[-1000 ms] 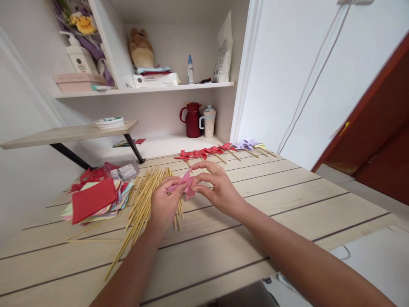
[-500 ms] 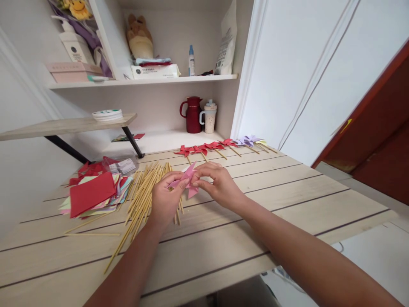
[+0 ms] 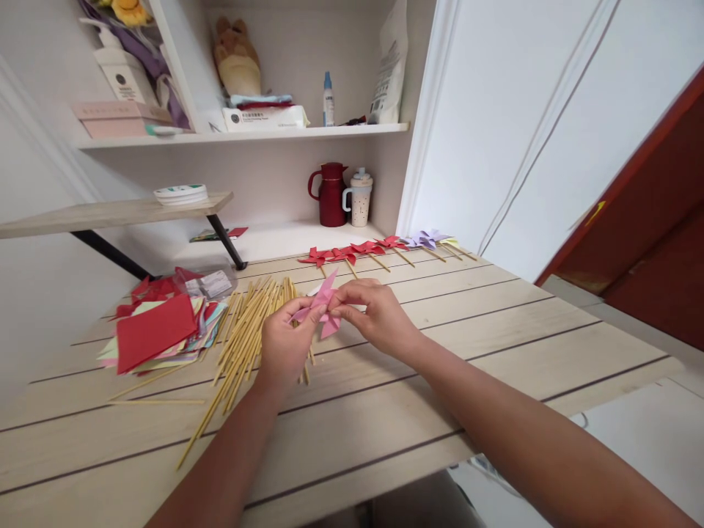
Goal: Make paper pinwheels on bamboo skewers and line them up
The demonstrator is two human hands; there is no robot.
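Note:
A pink paper pinwheel [image 3: 324, 302] is pinched between both my hands above the wooden table [image 3: 495, 330]. My left hand [image 3: 283, 345] grips its left side from below, over a spread of thin wooden sticks [image 3: 242, 345]. My right hand [image 3: 374, 315] closes thumb and fingers on the pinwheel's middle and right side. A stack of coloured paper squares [image 3: 157, 334], red on top, lies to the left of the sticks.
A row of finished red and purple pinwheels on sticks [image 3: 379, 249] lies along the table's far edge. A red jug [image 3: 331, 194] and a cup [image 3: 360, 207] stand in the alcove behind. A small raised shelf [image 3: 115, 216] juts out at left.
My right-hand fingers have closed down onto the pinwheel. Both hands shifted very slightly, and the view tilted a little downward.

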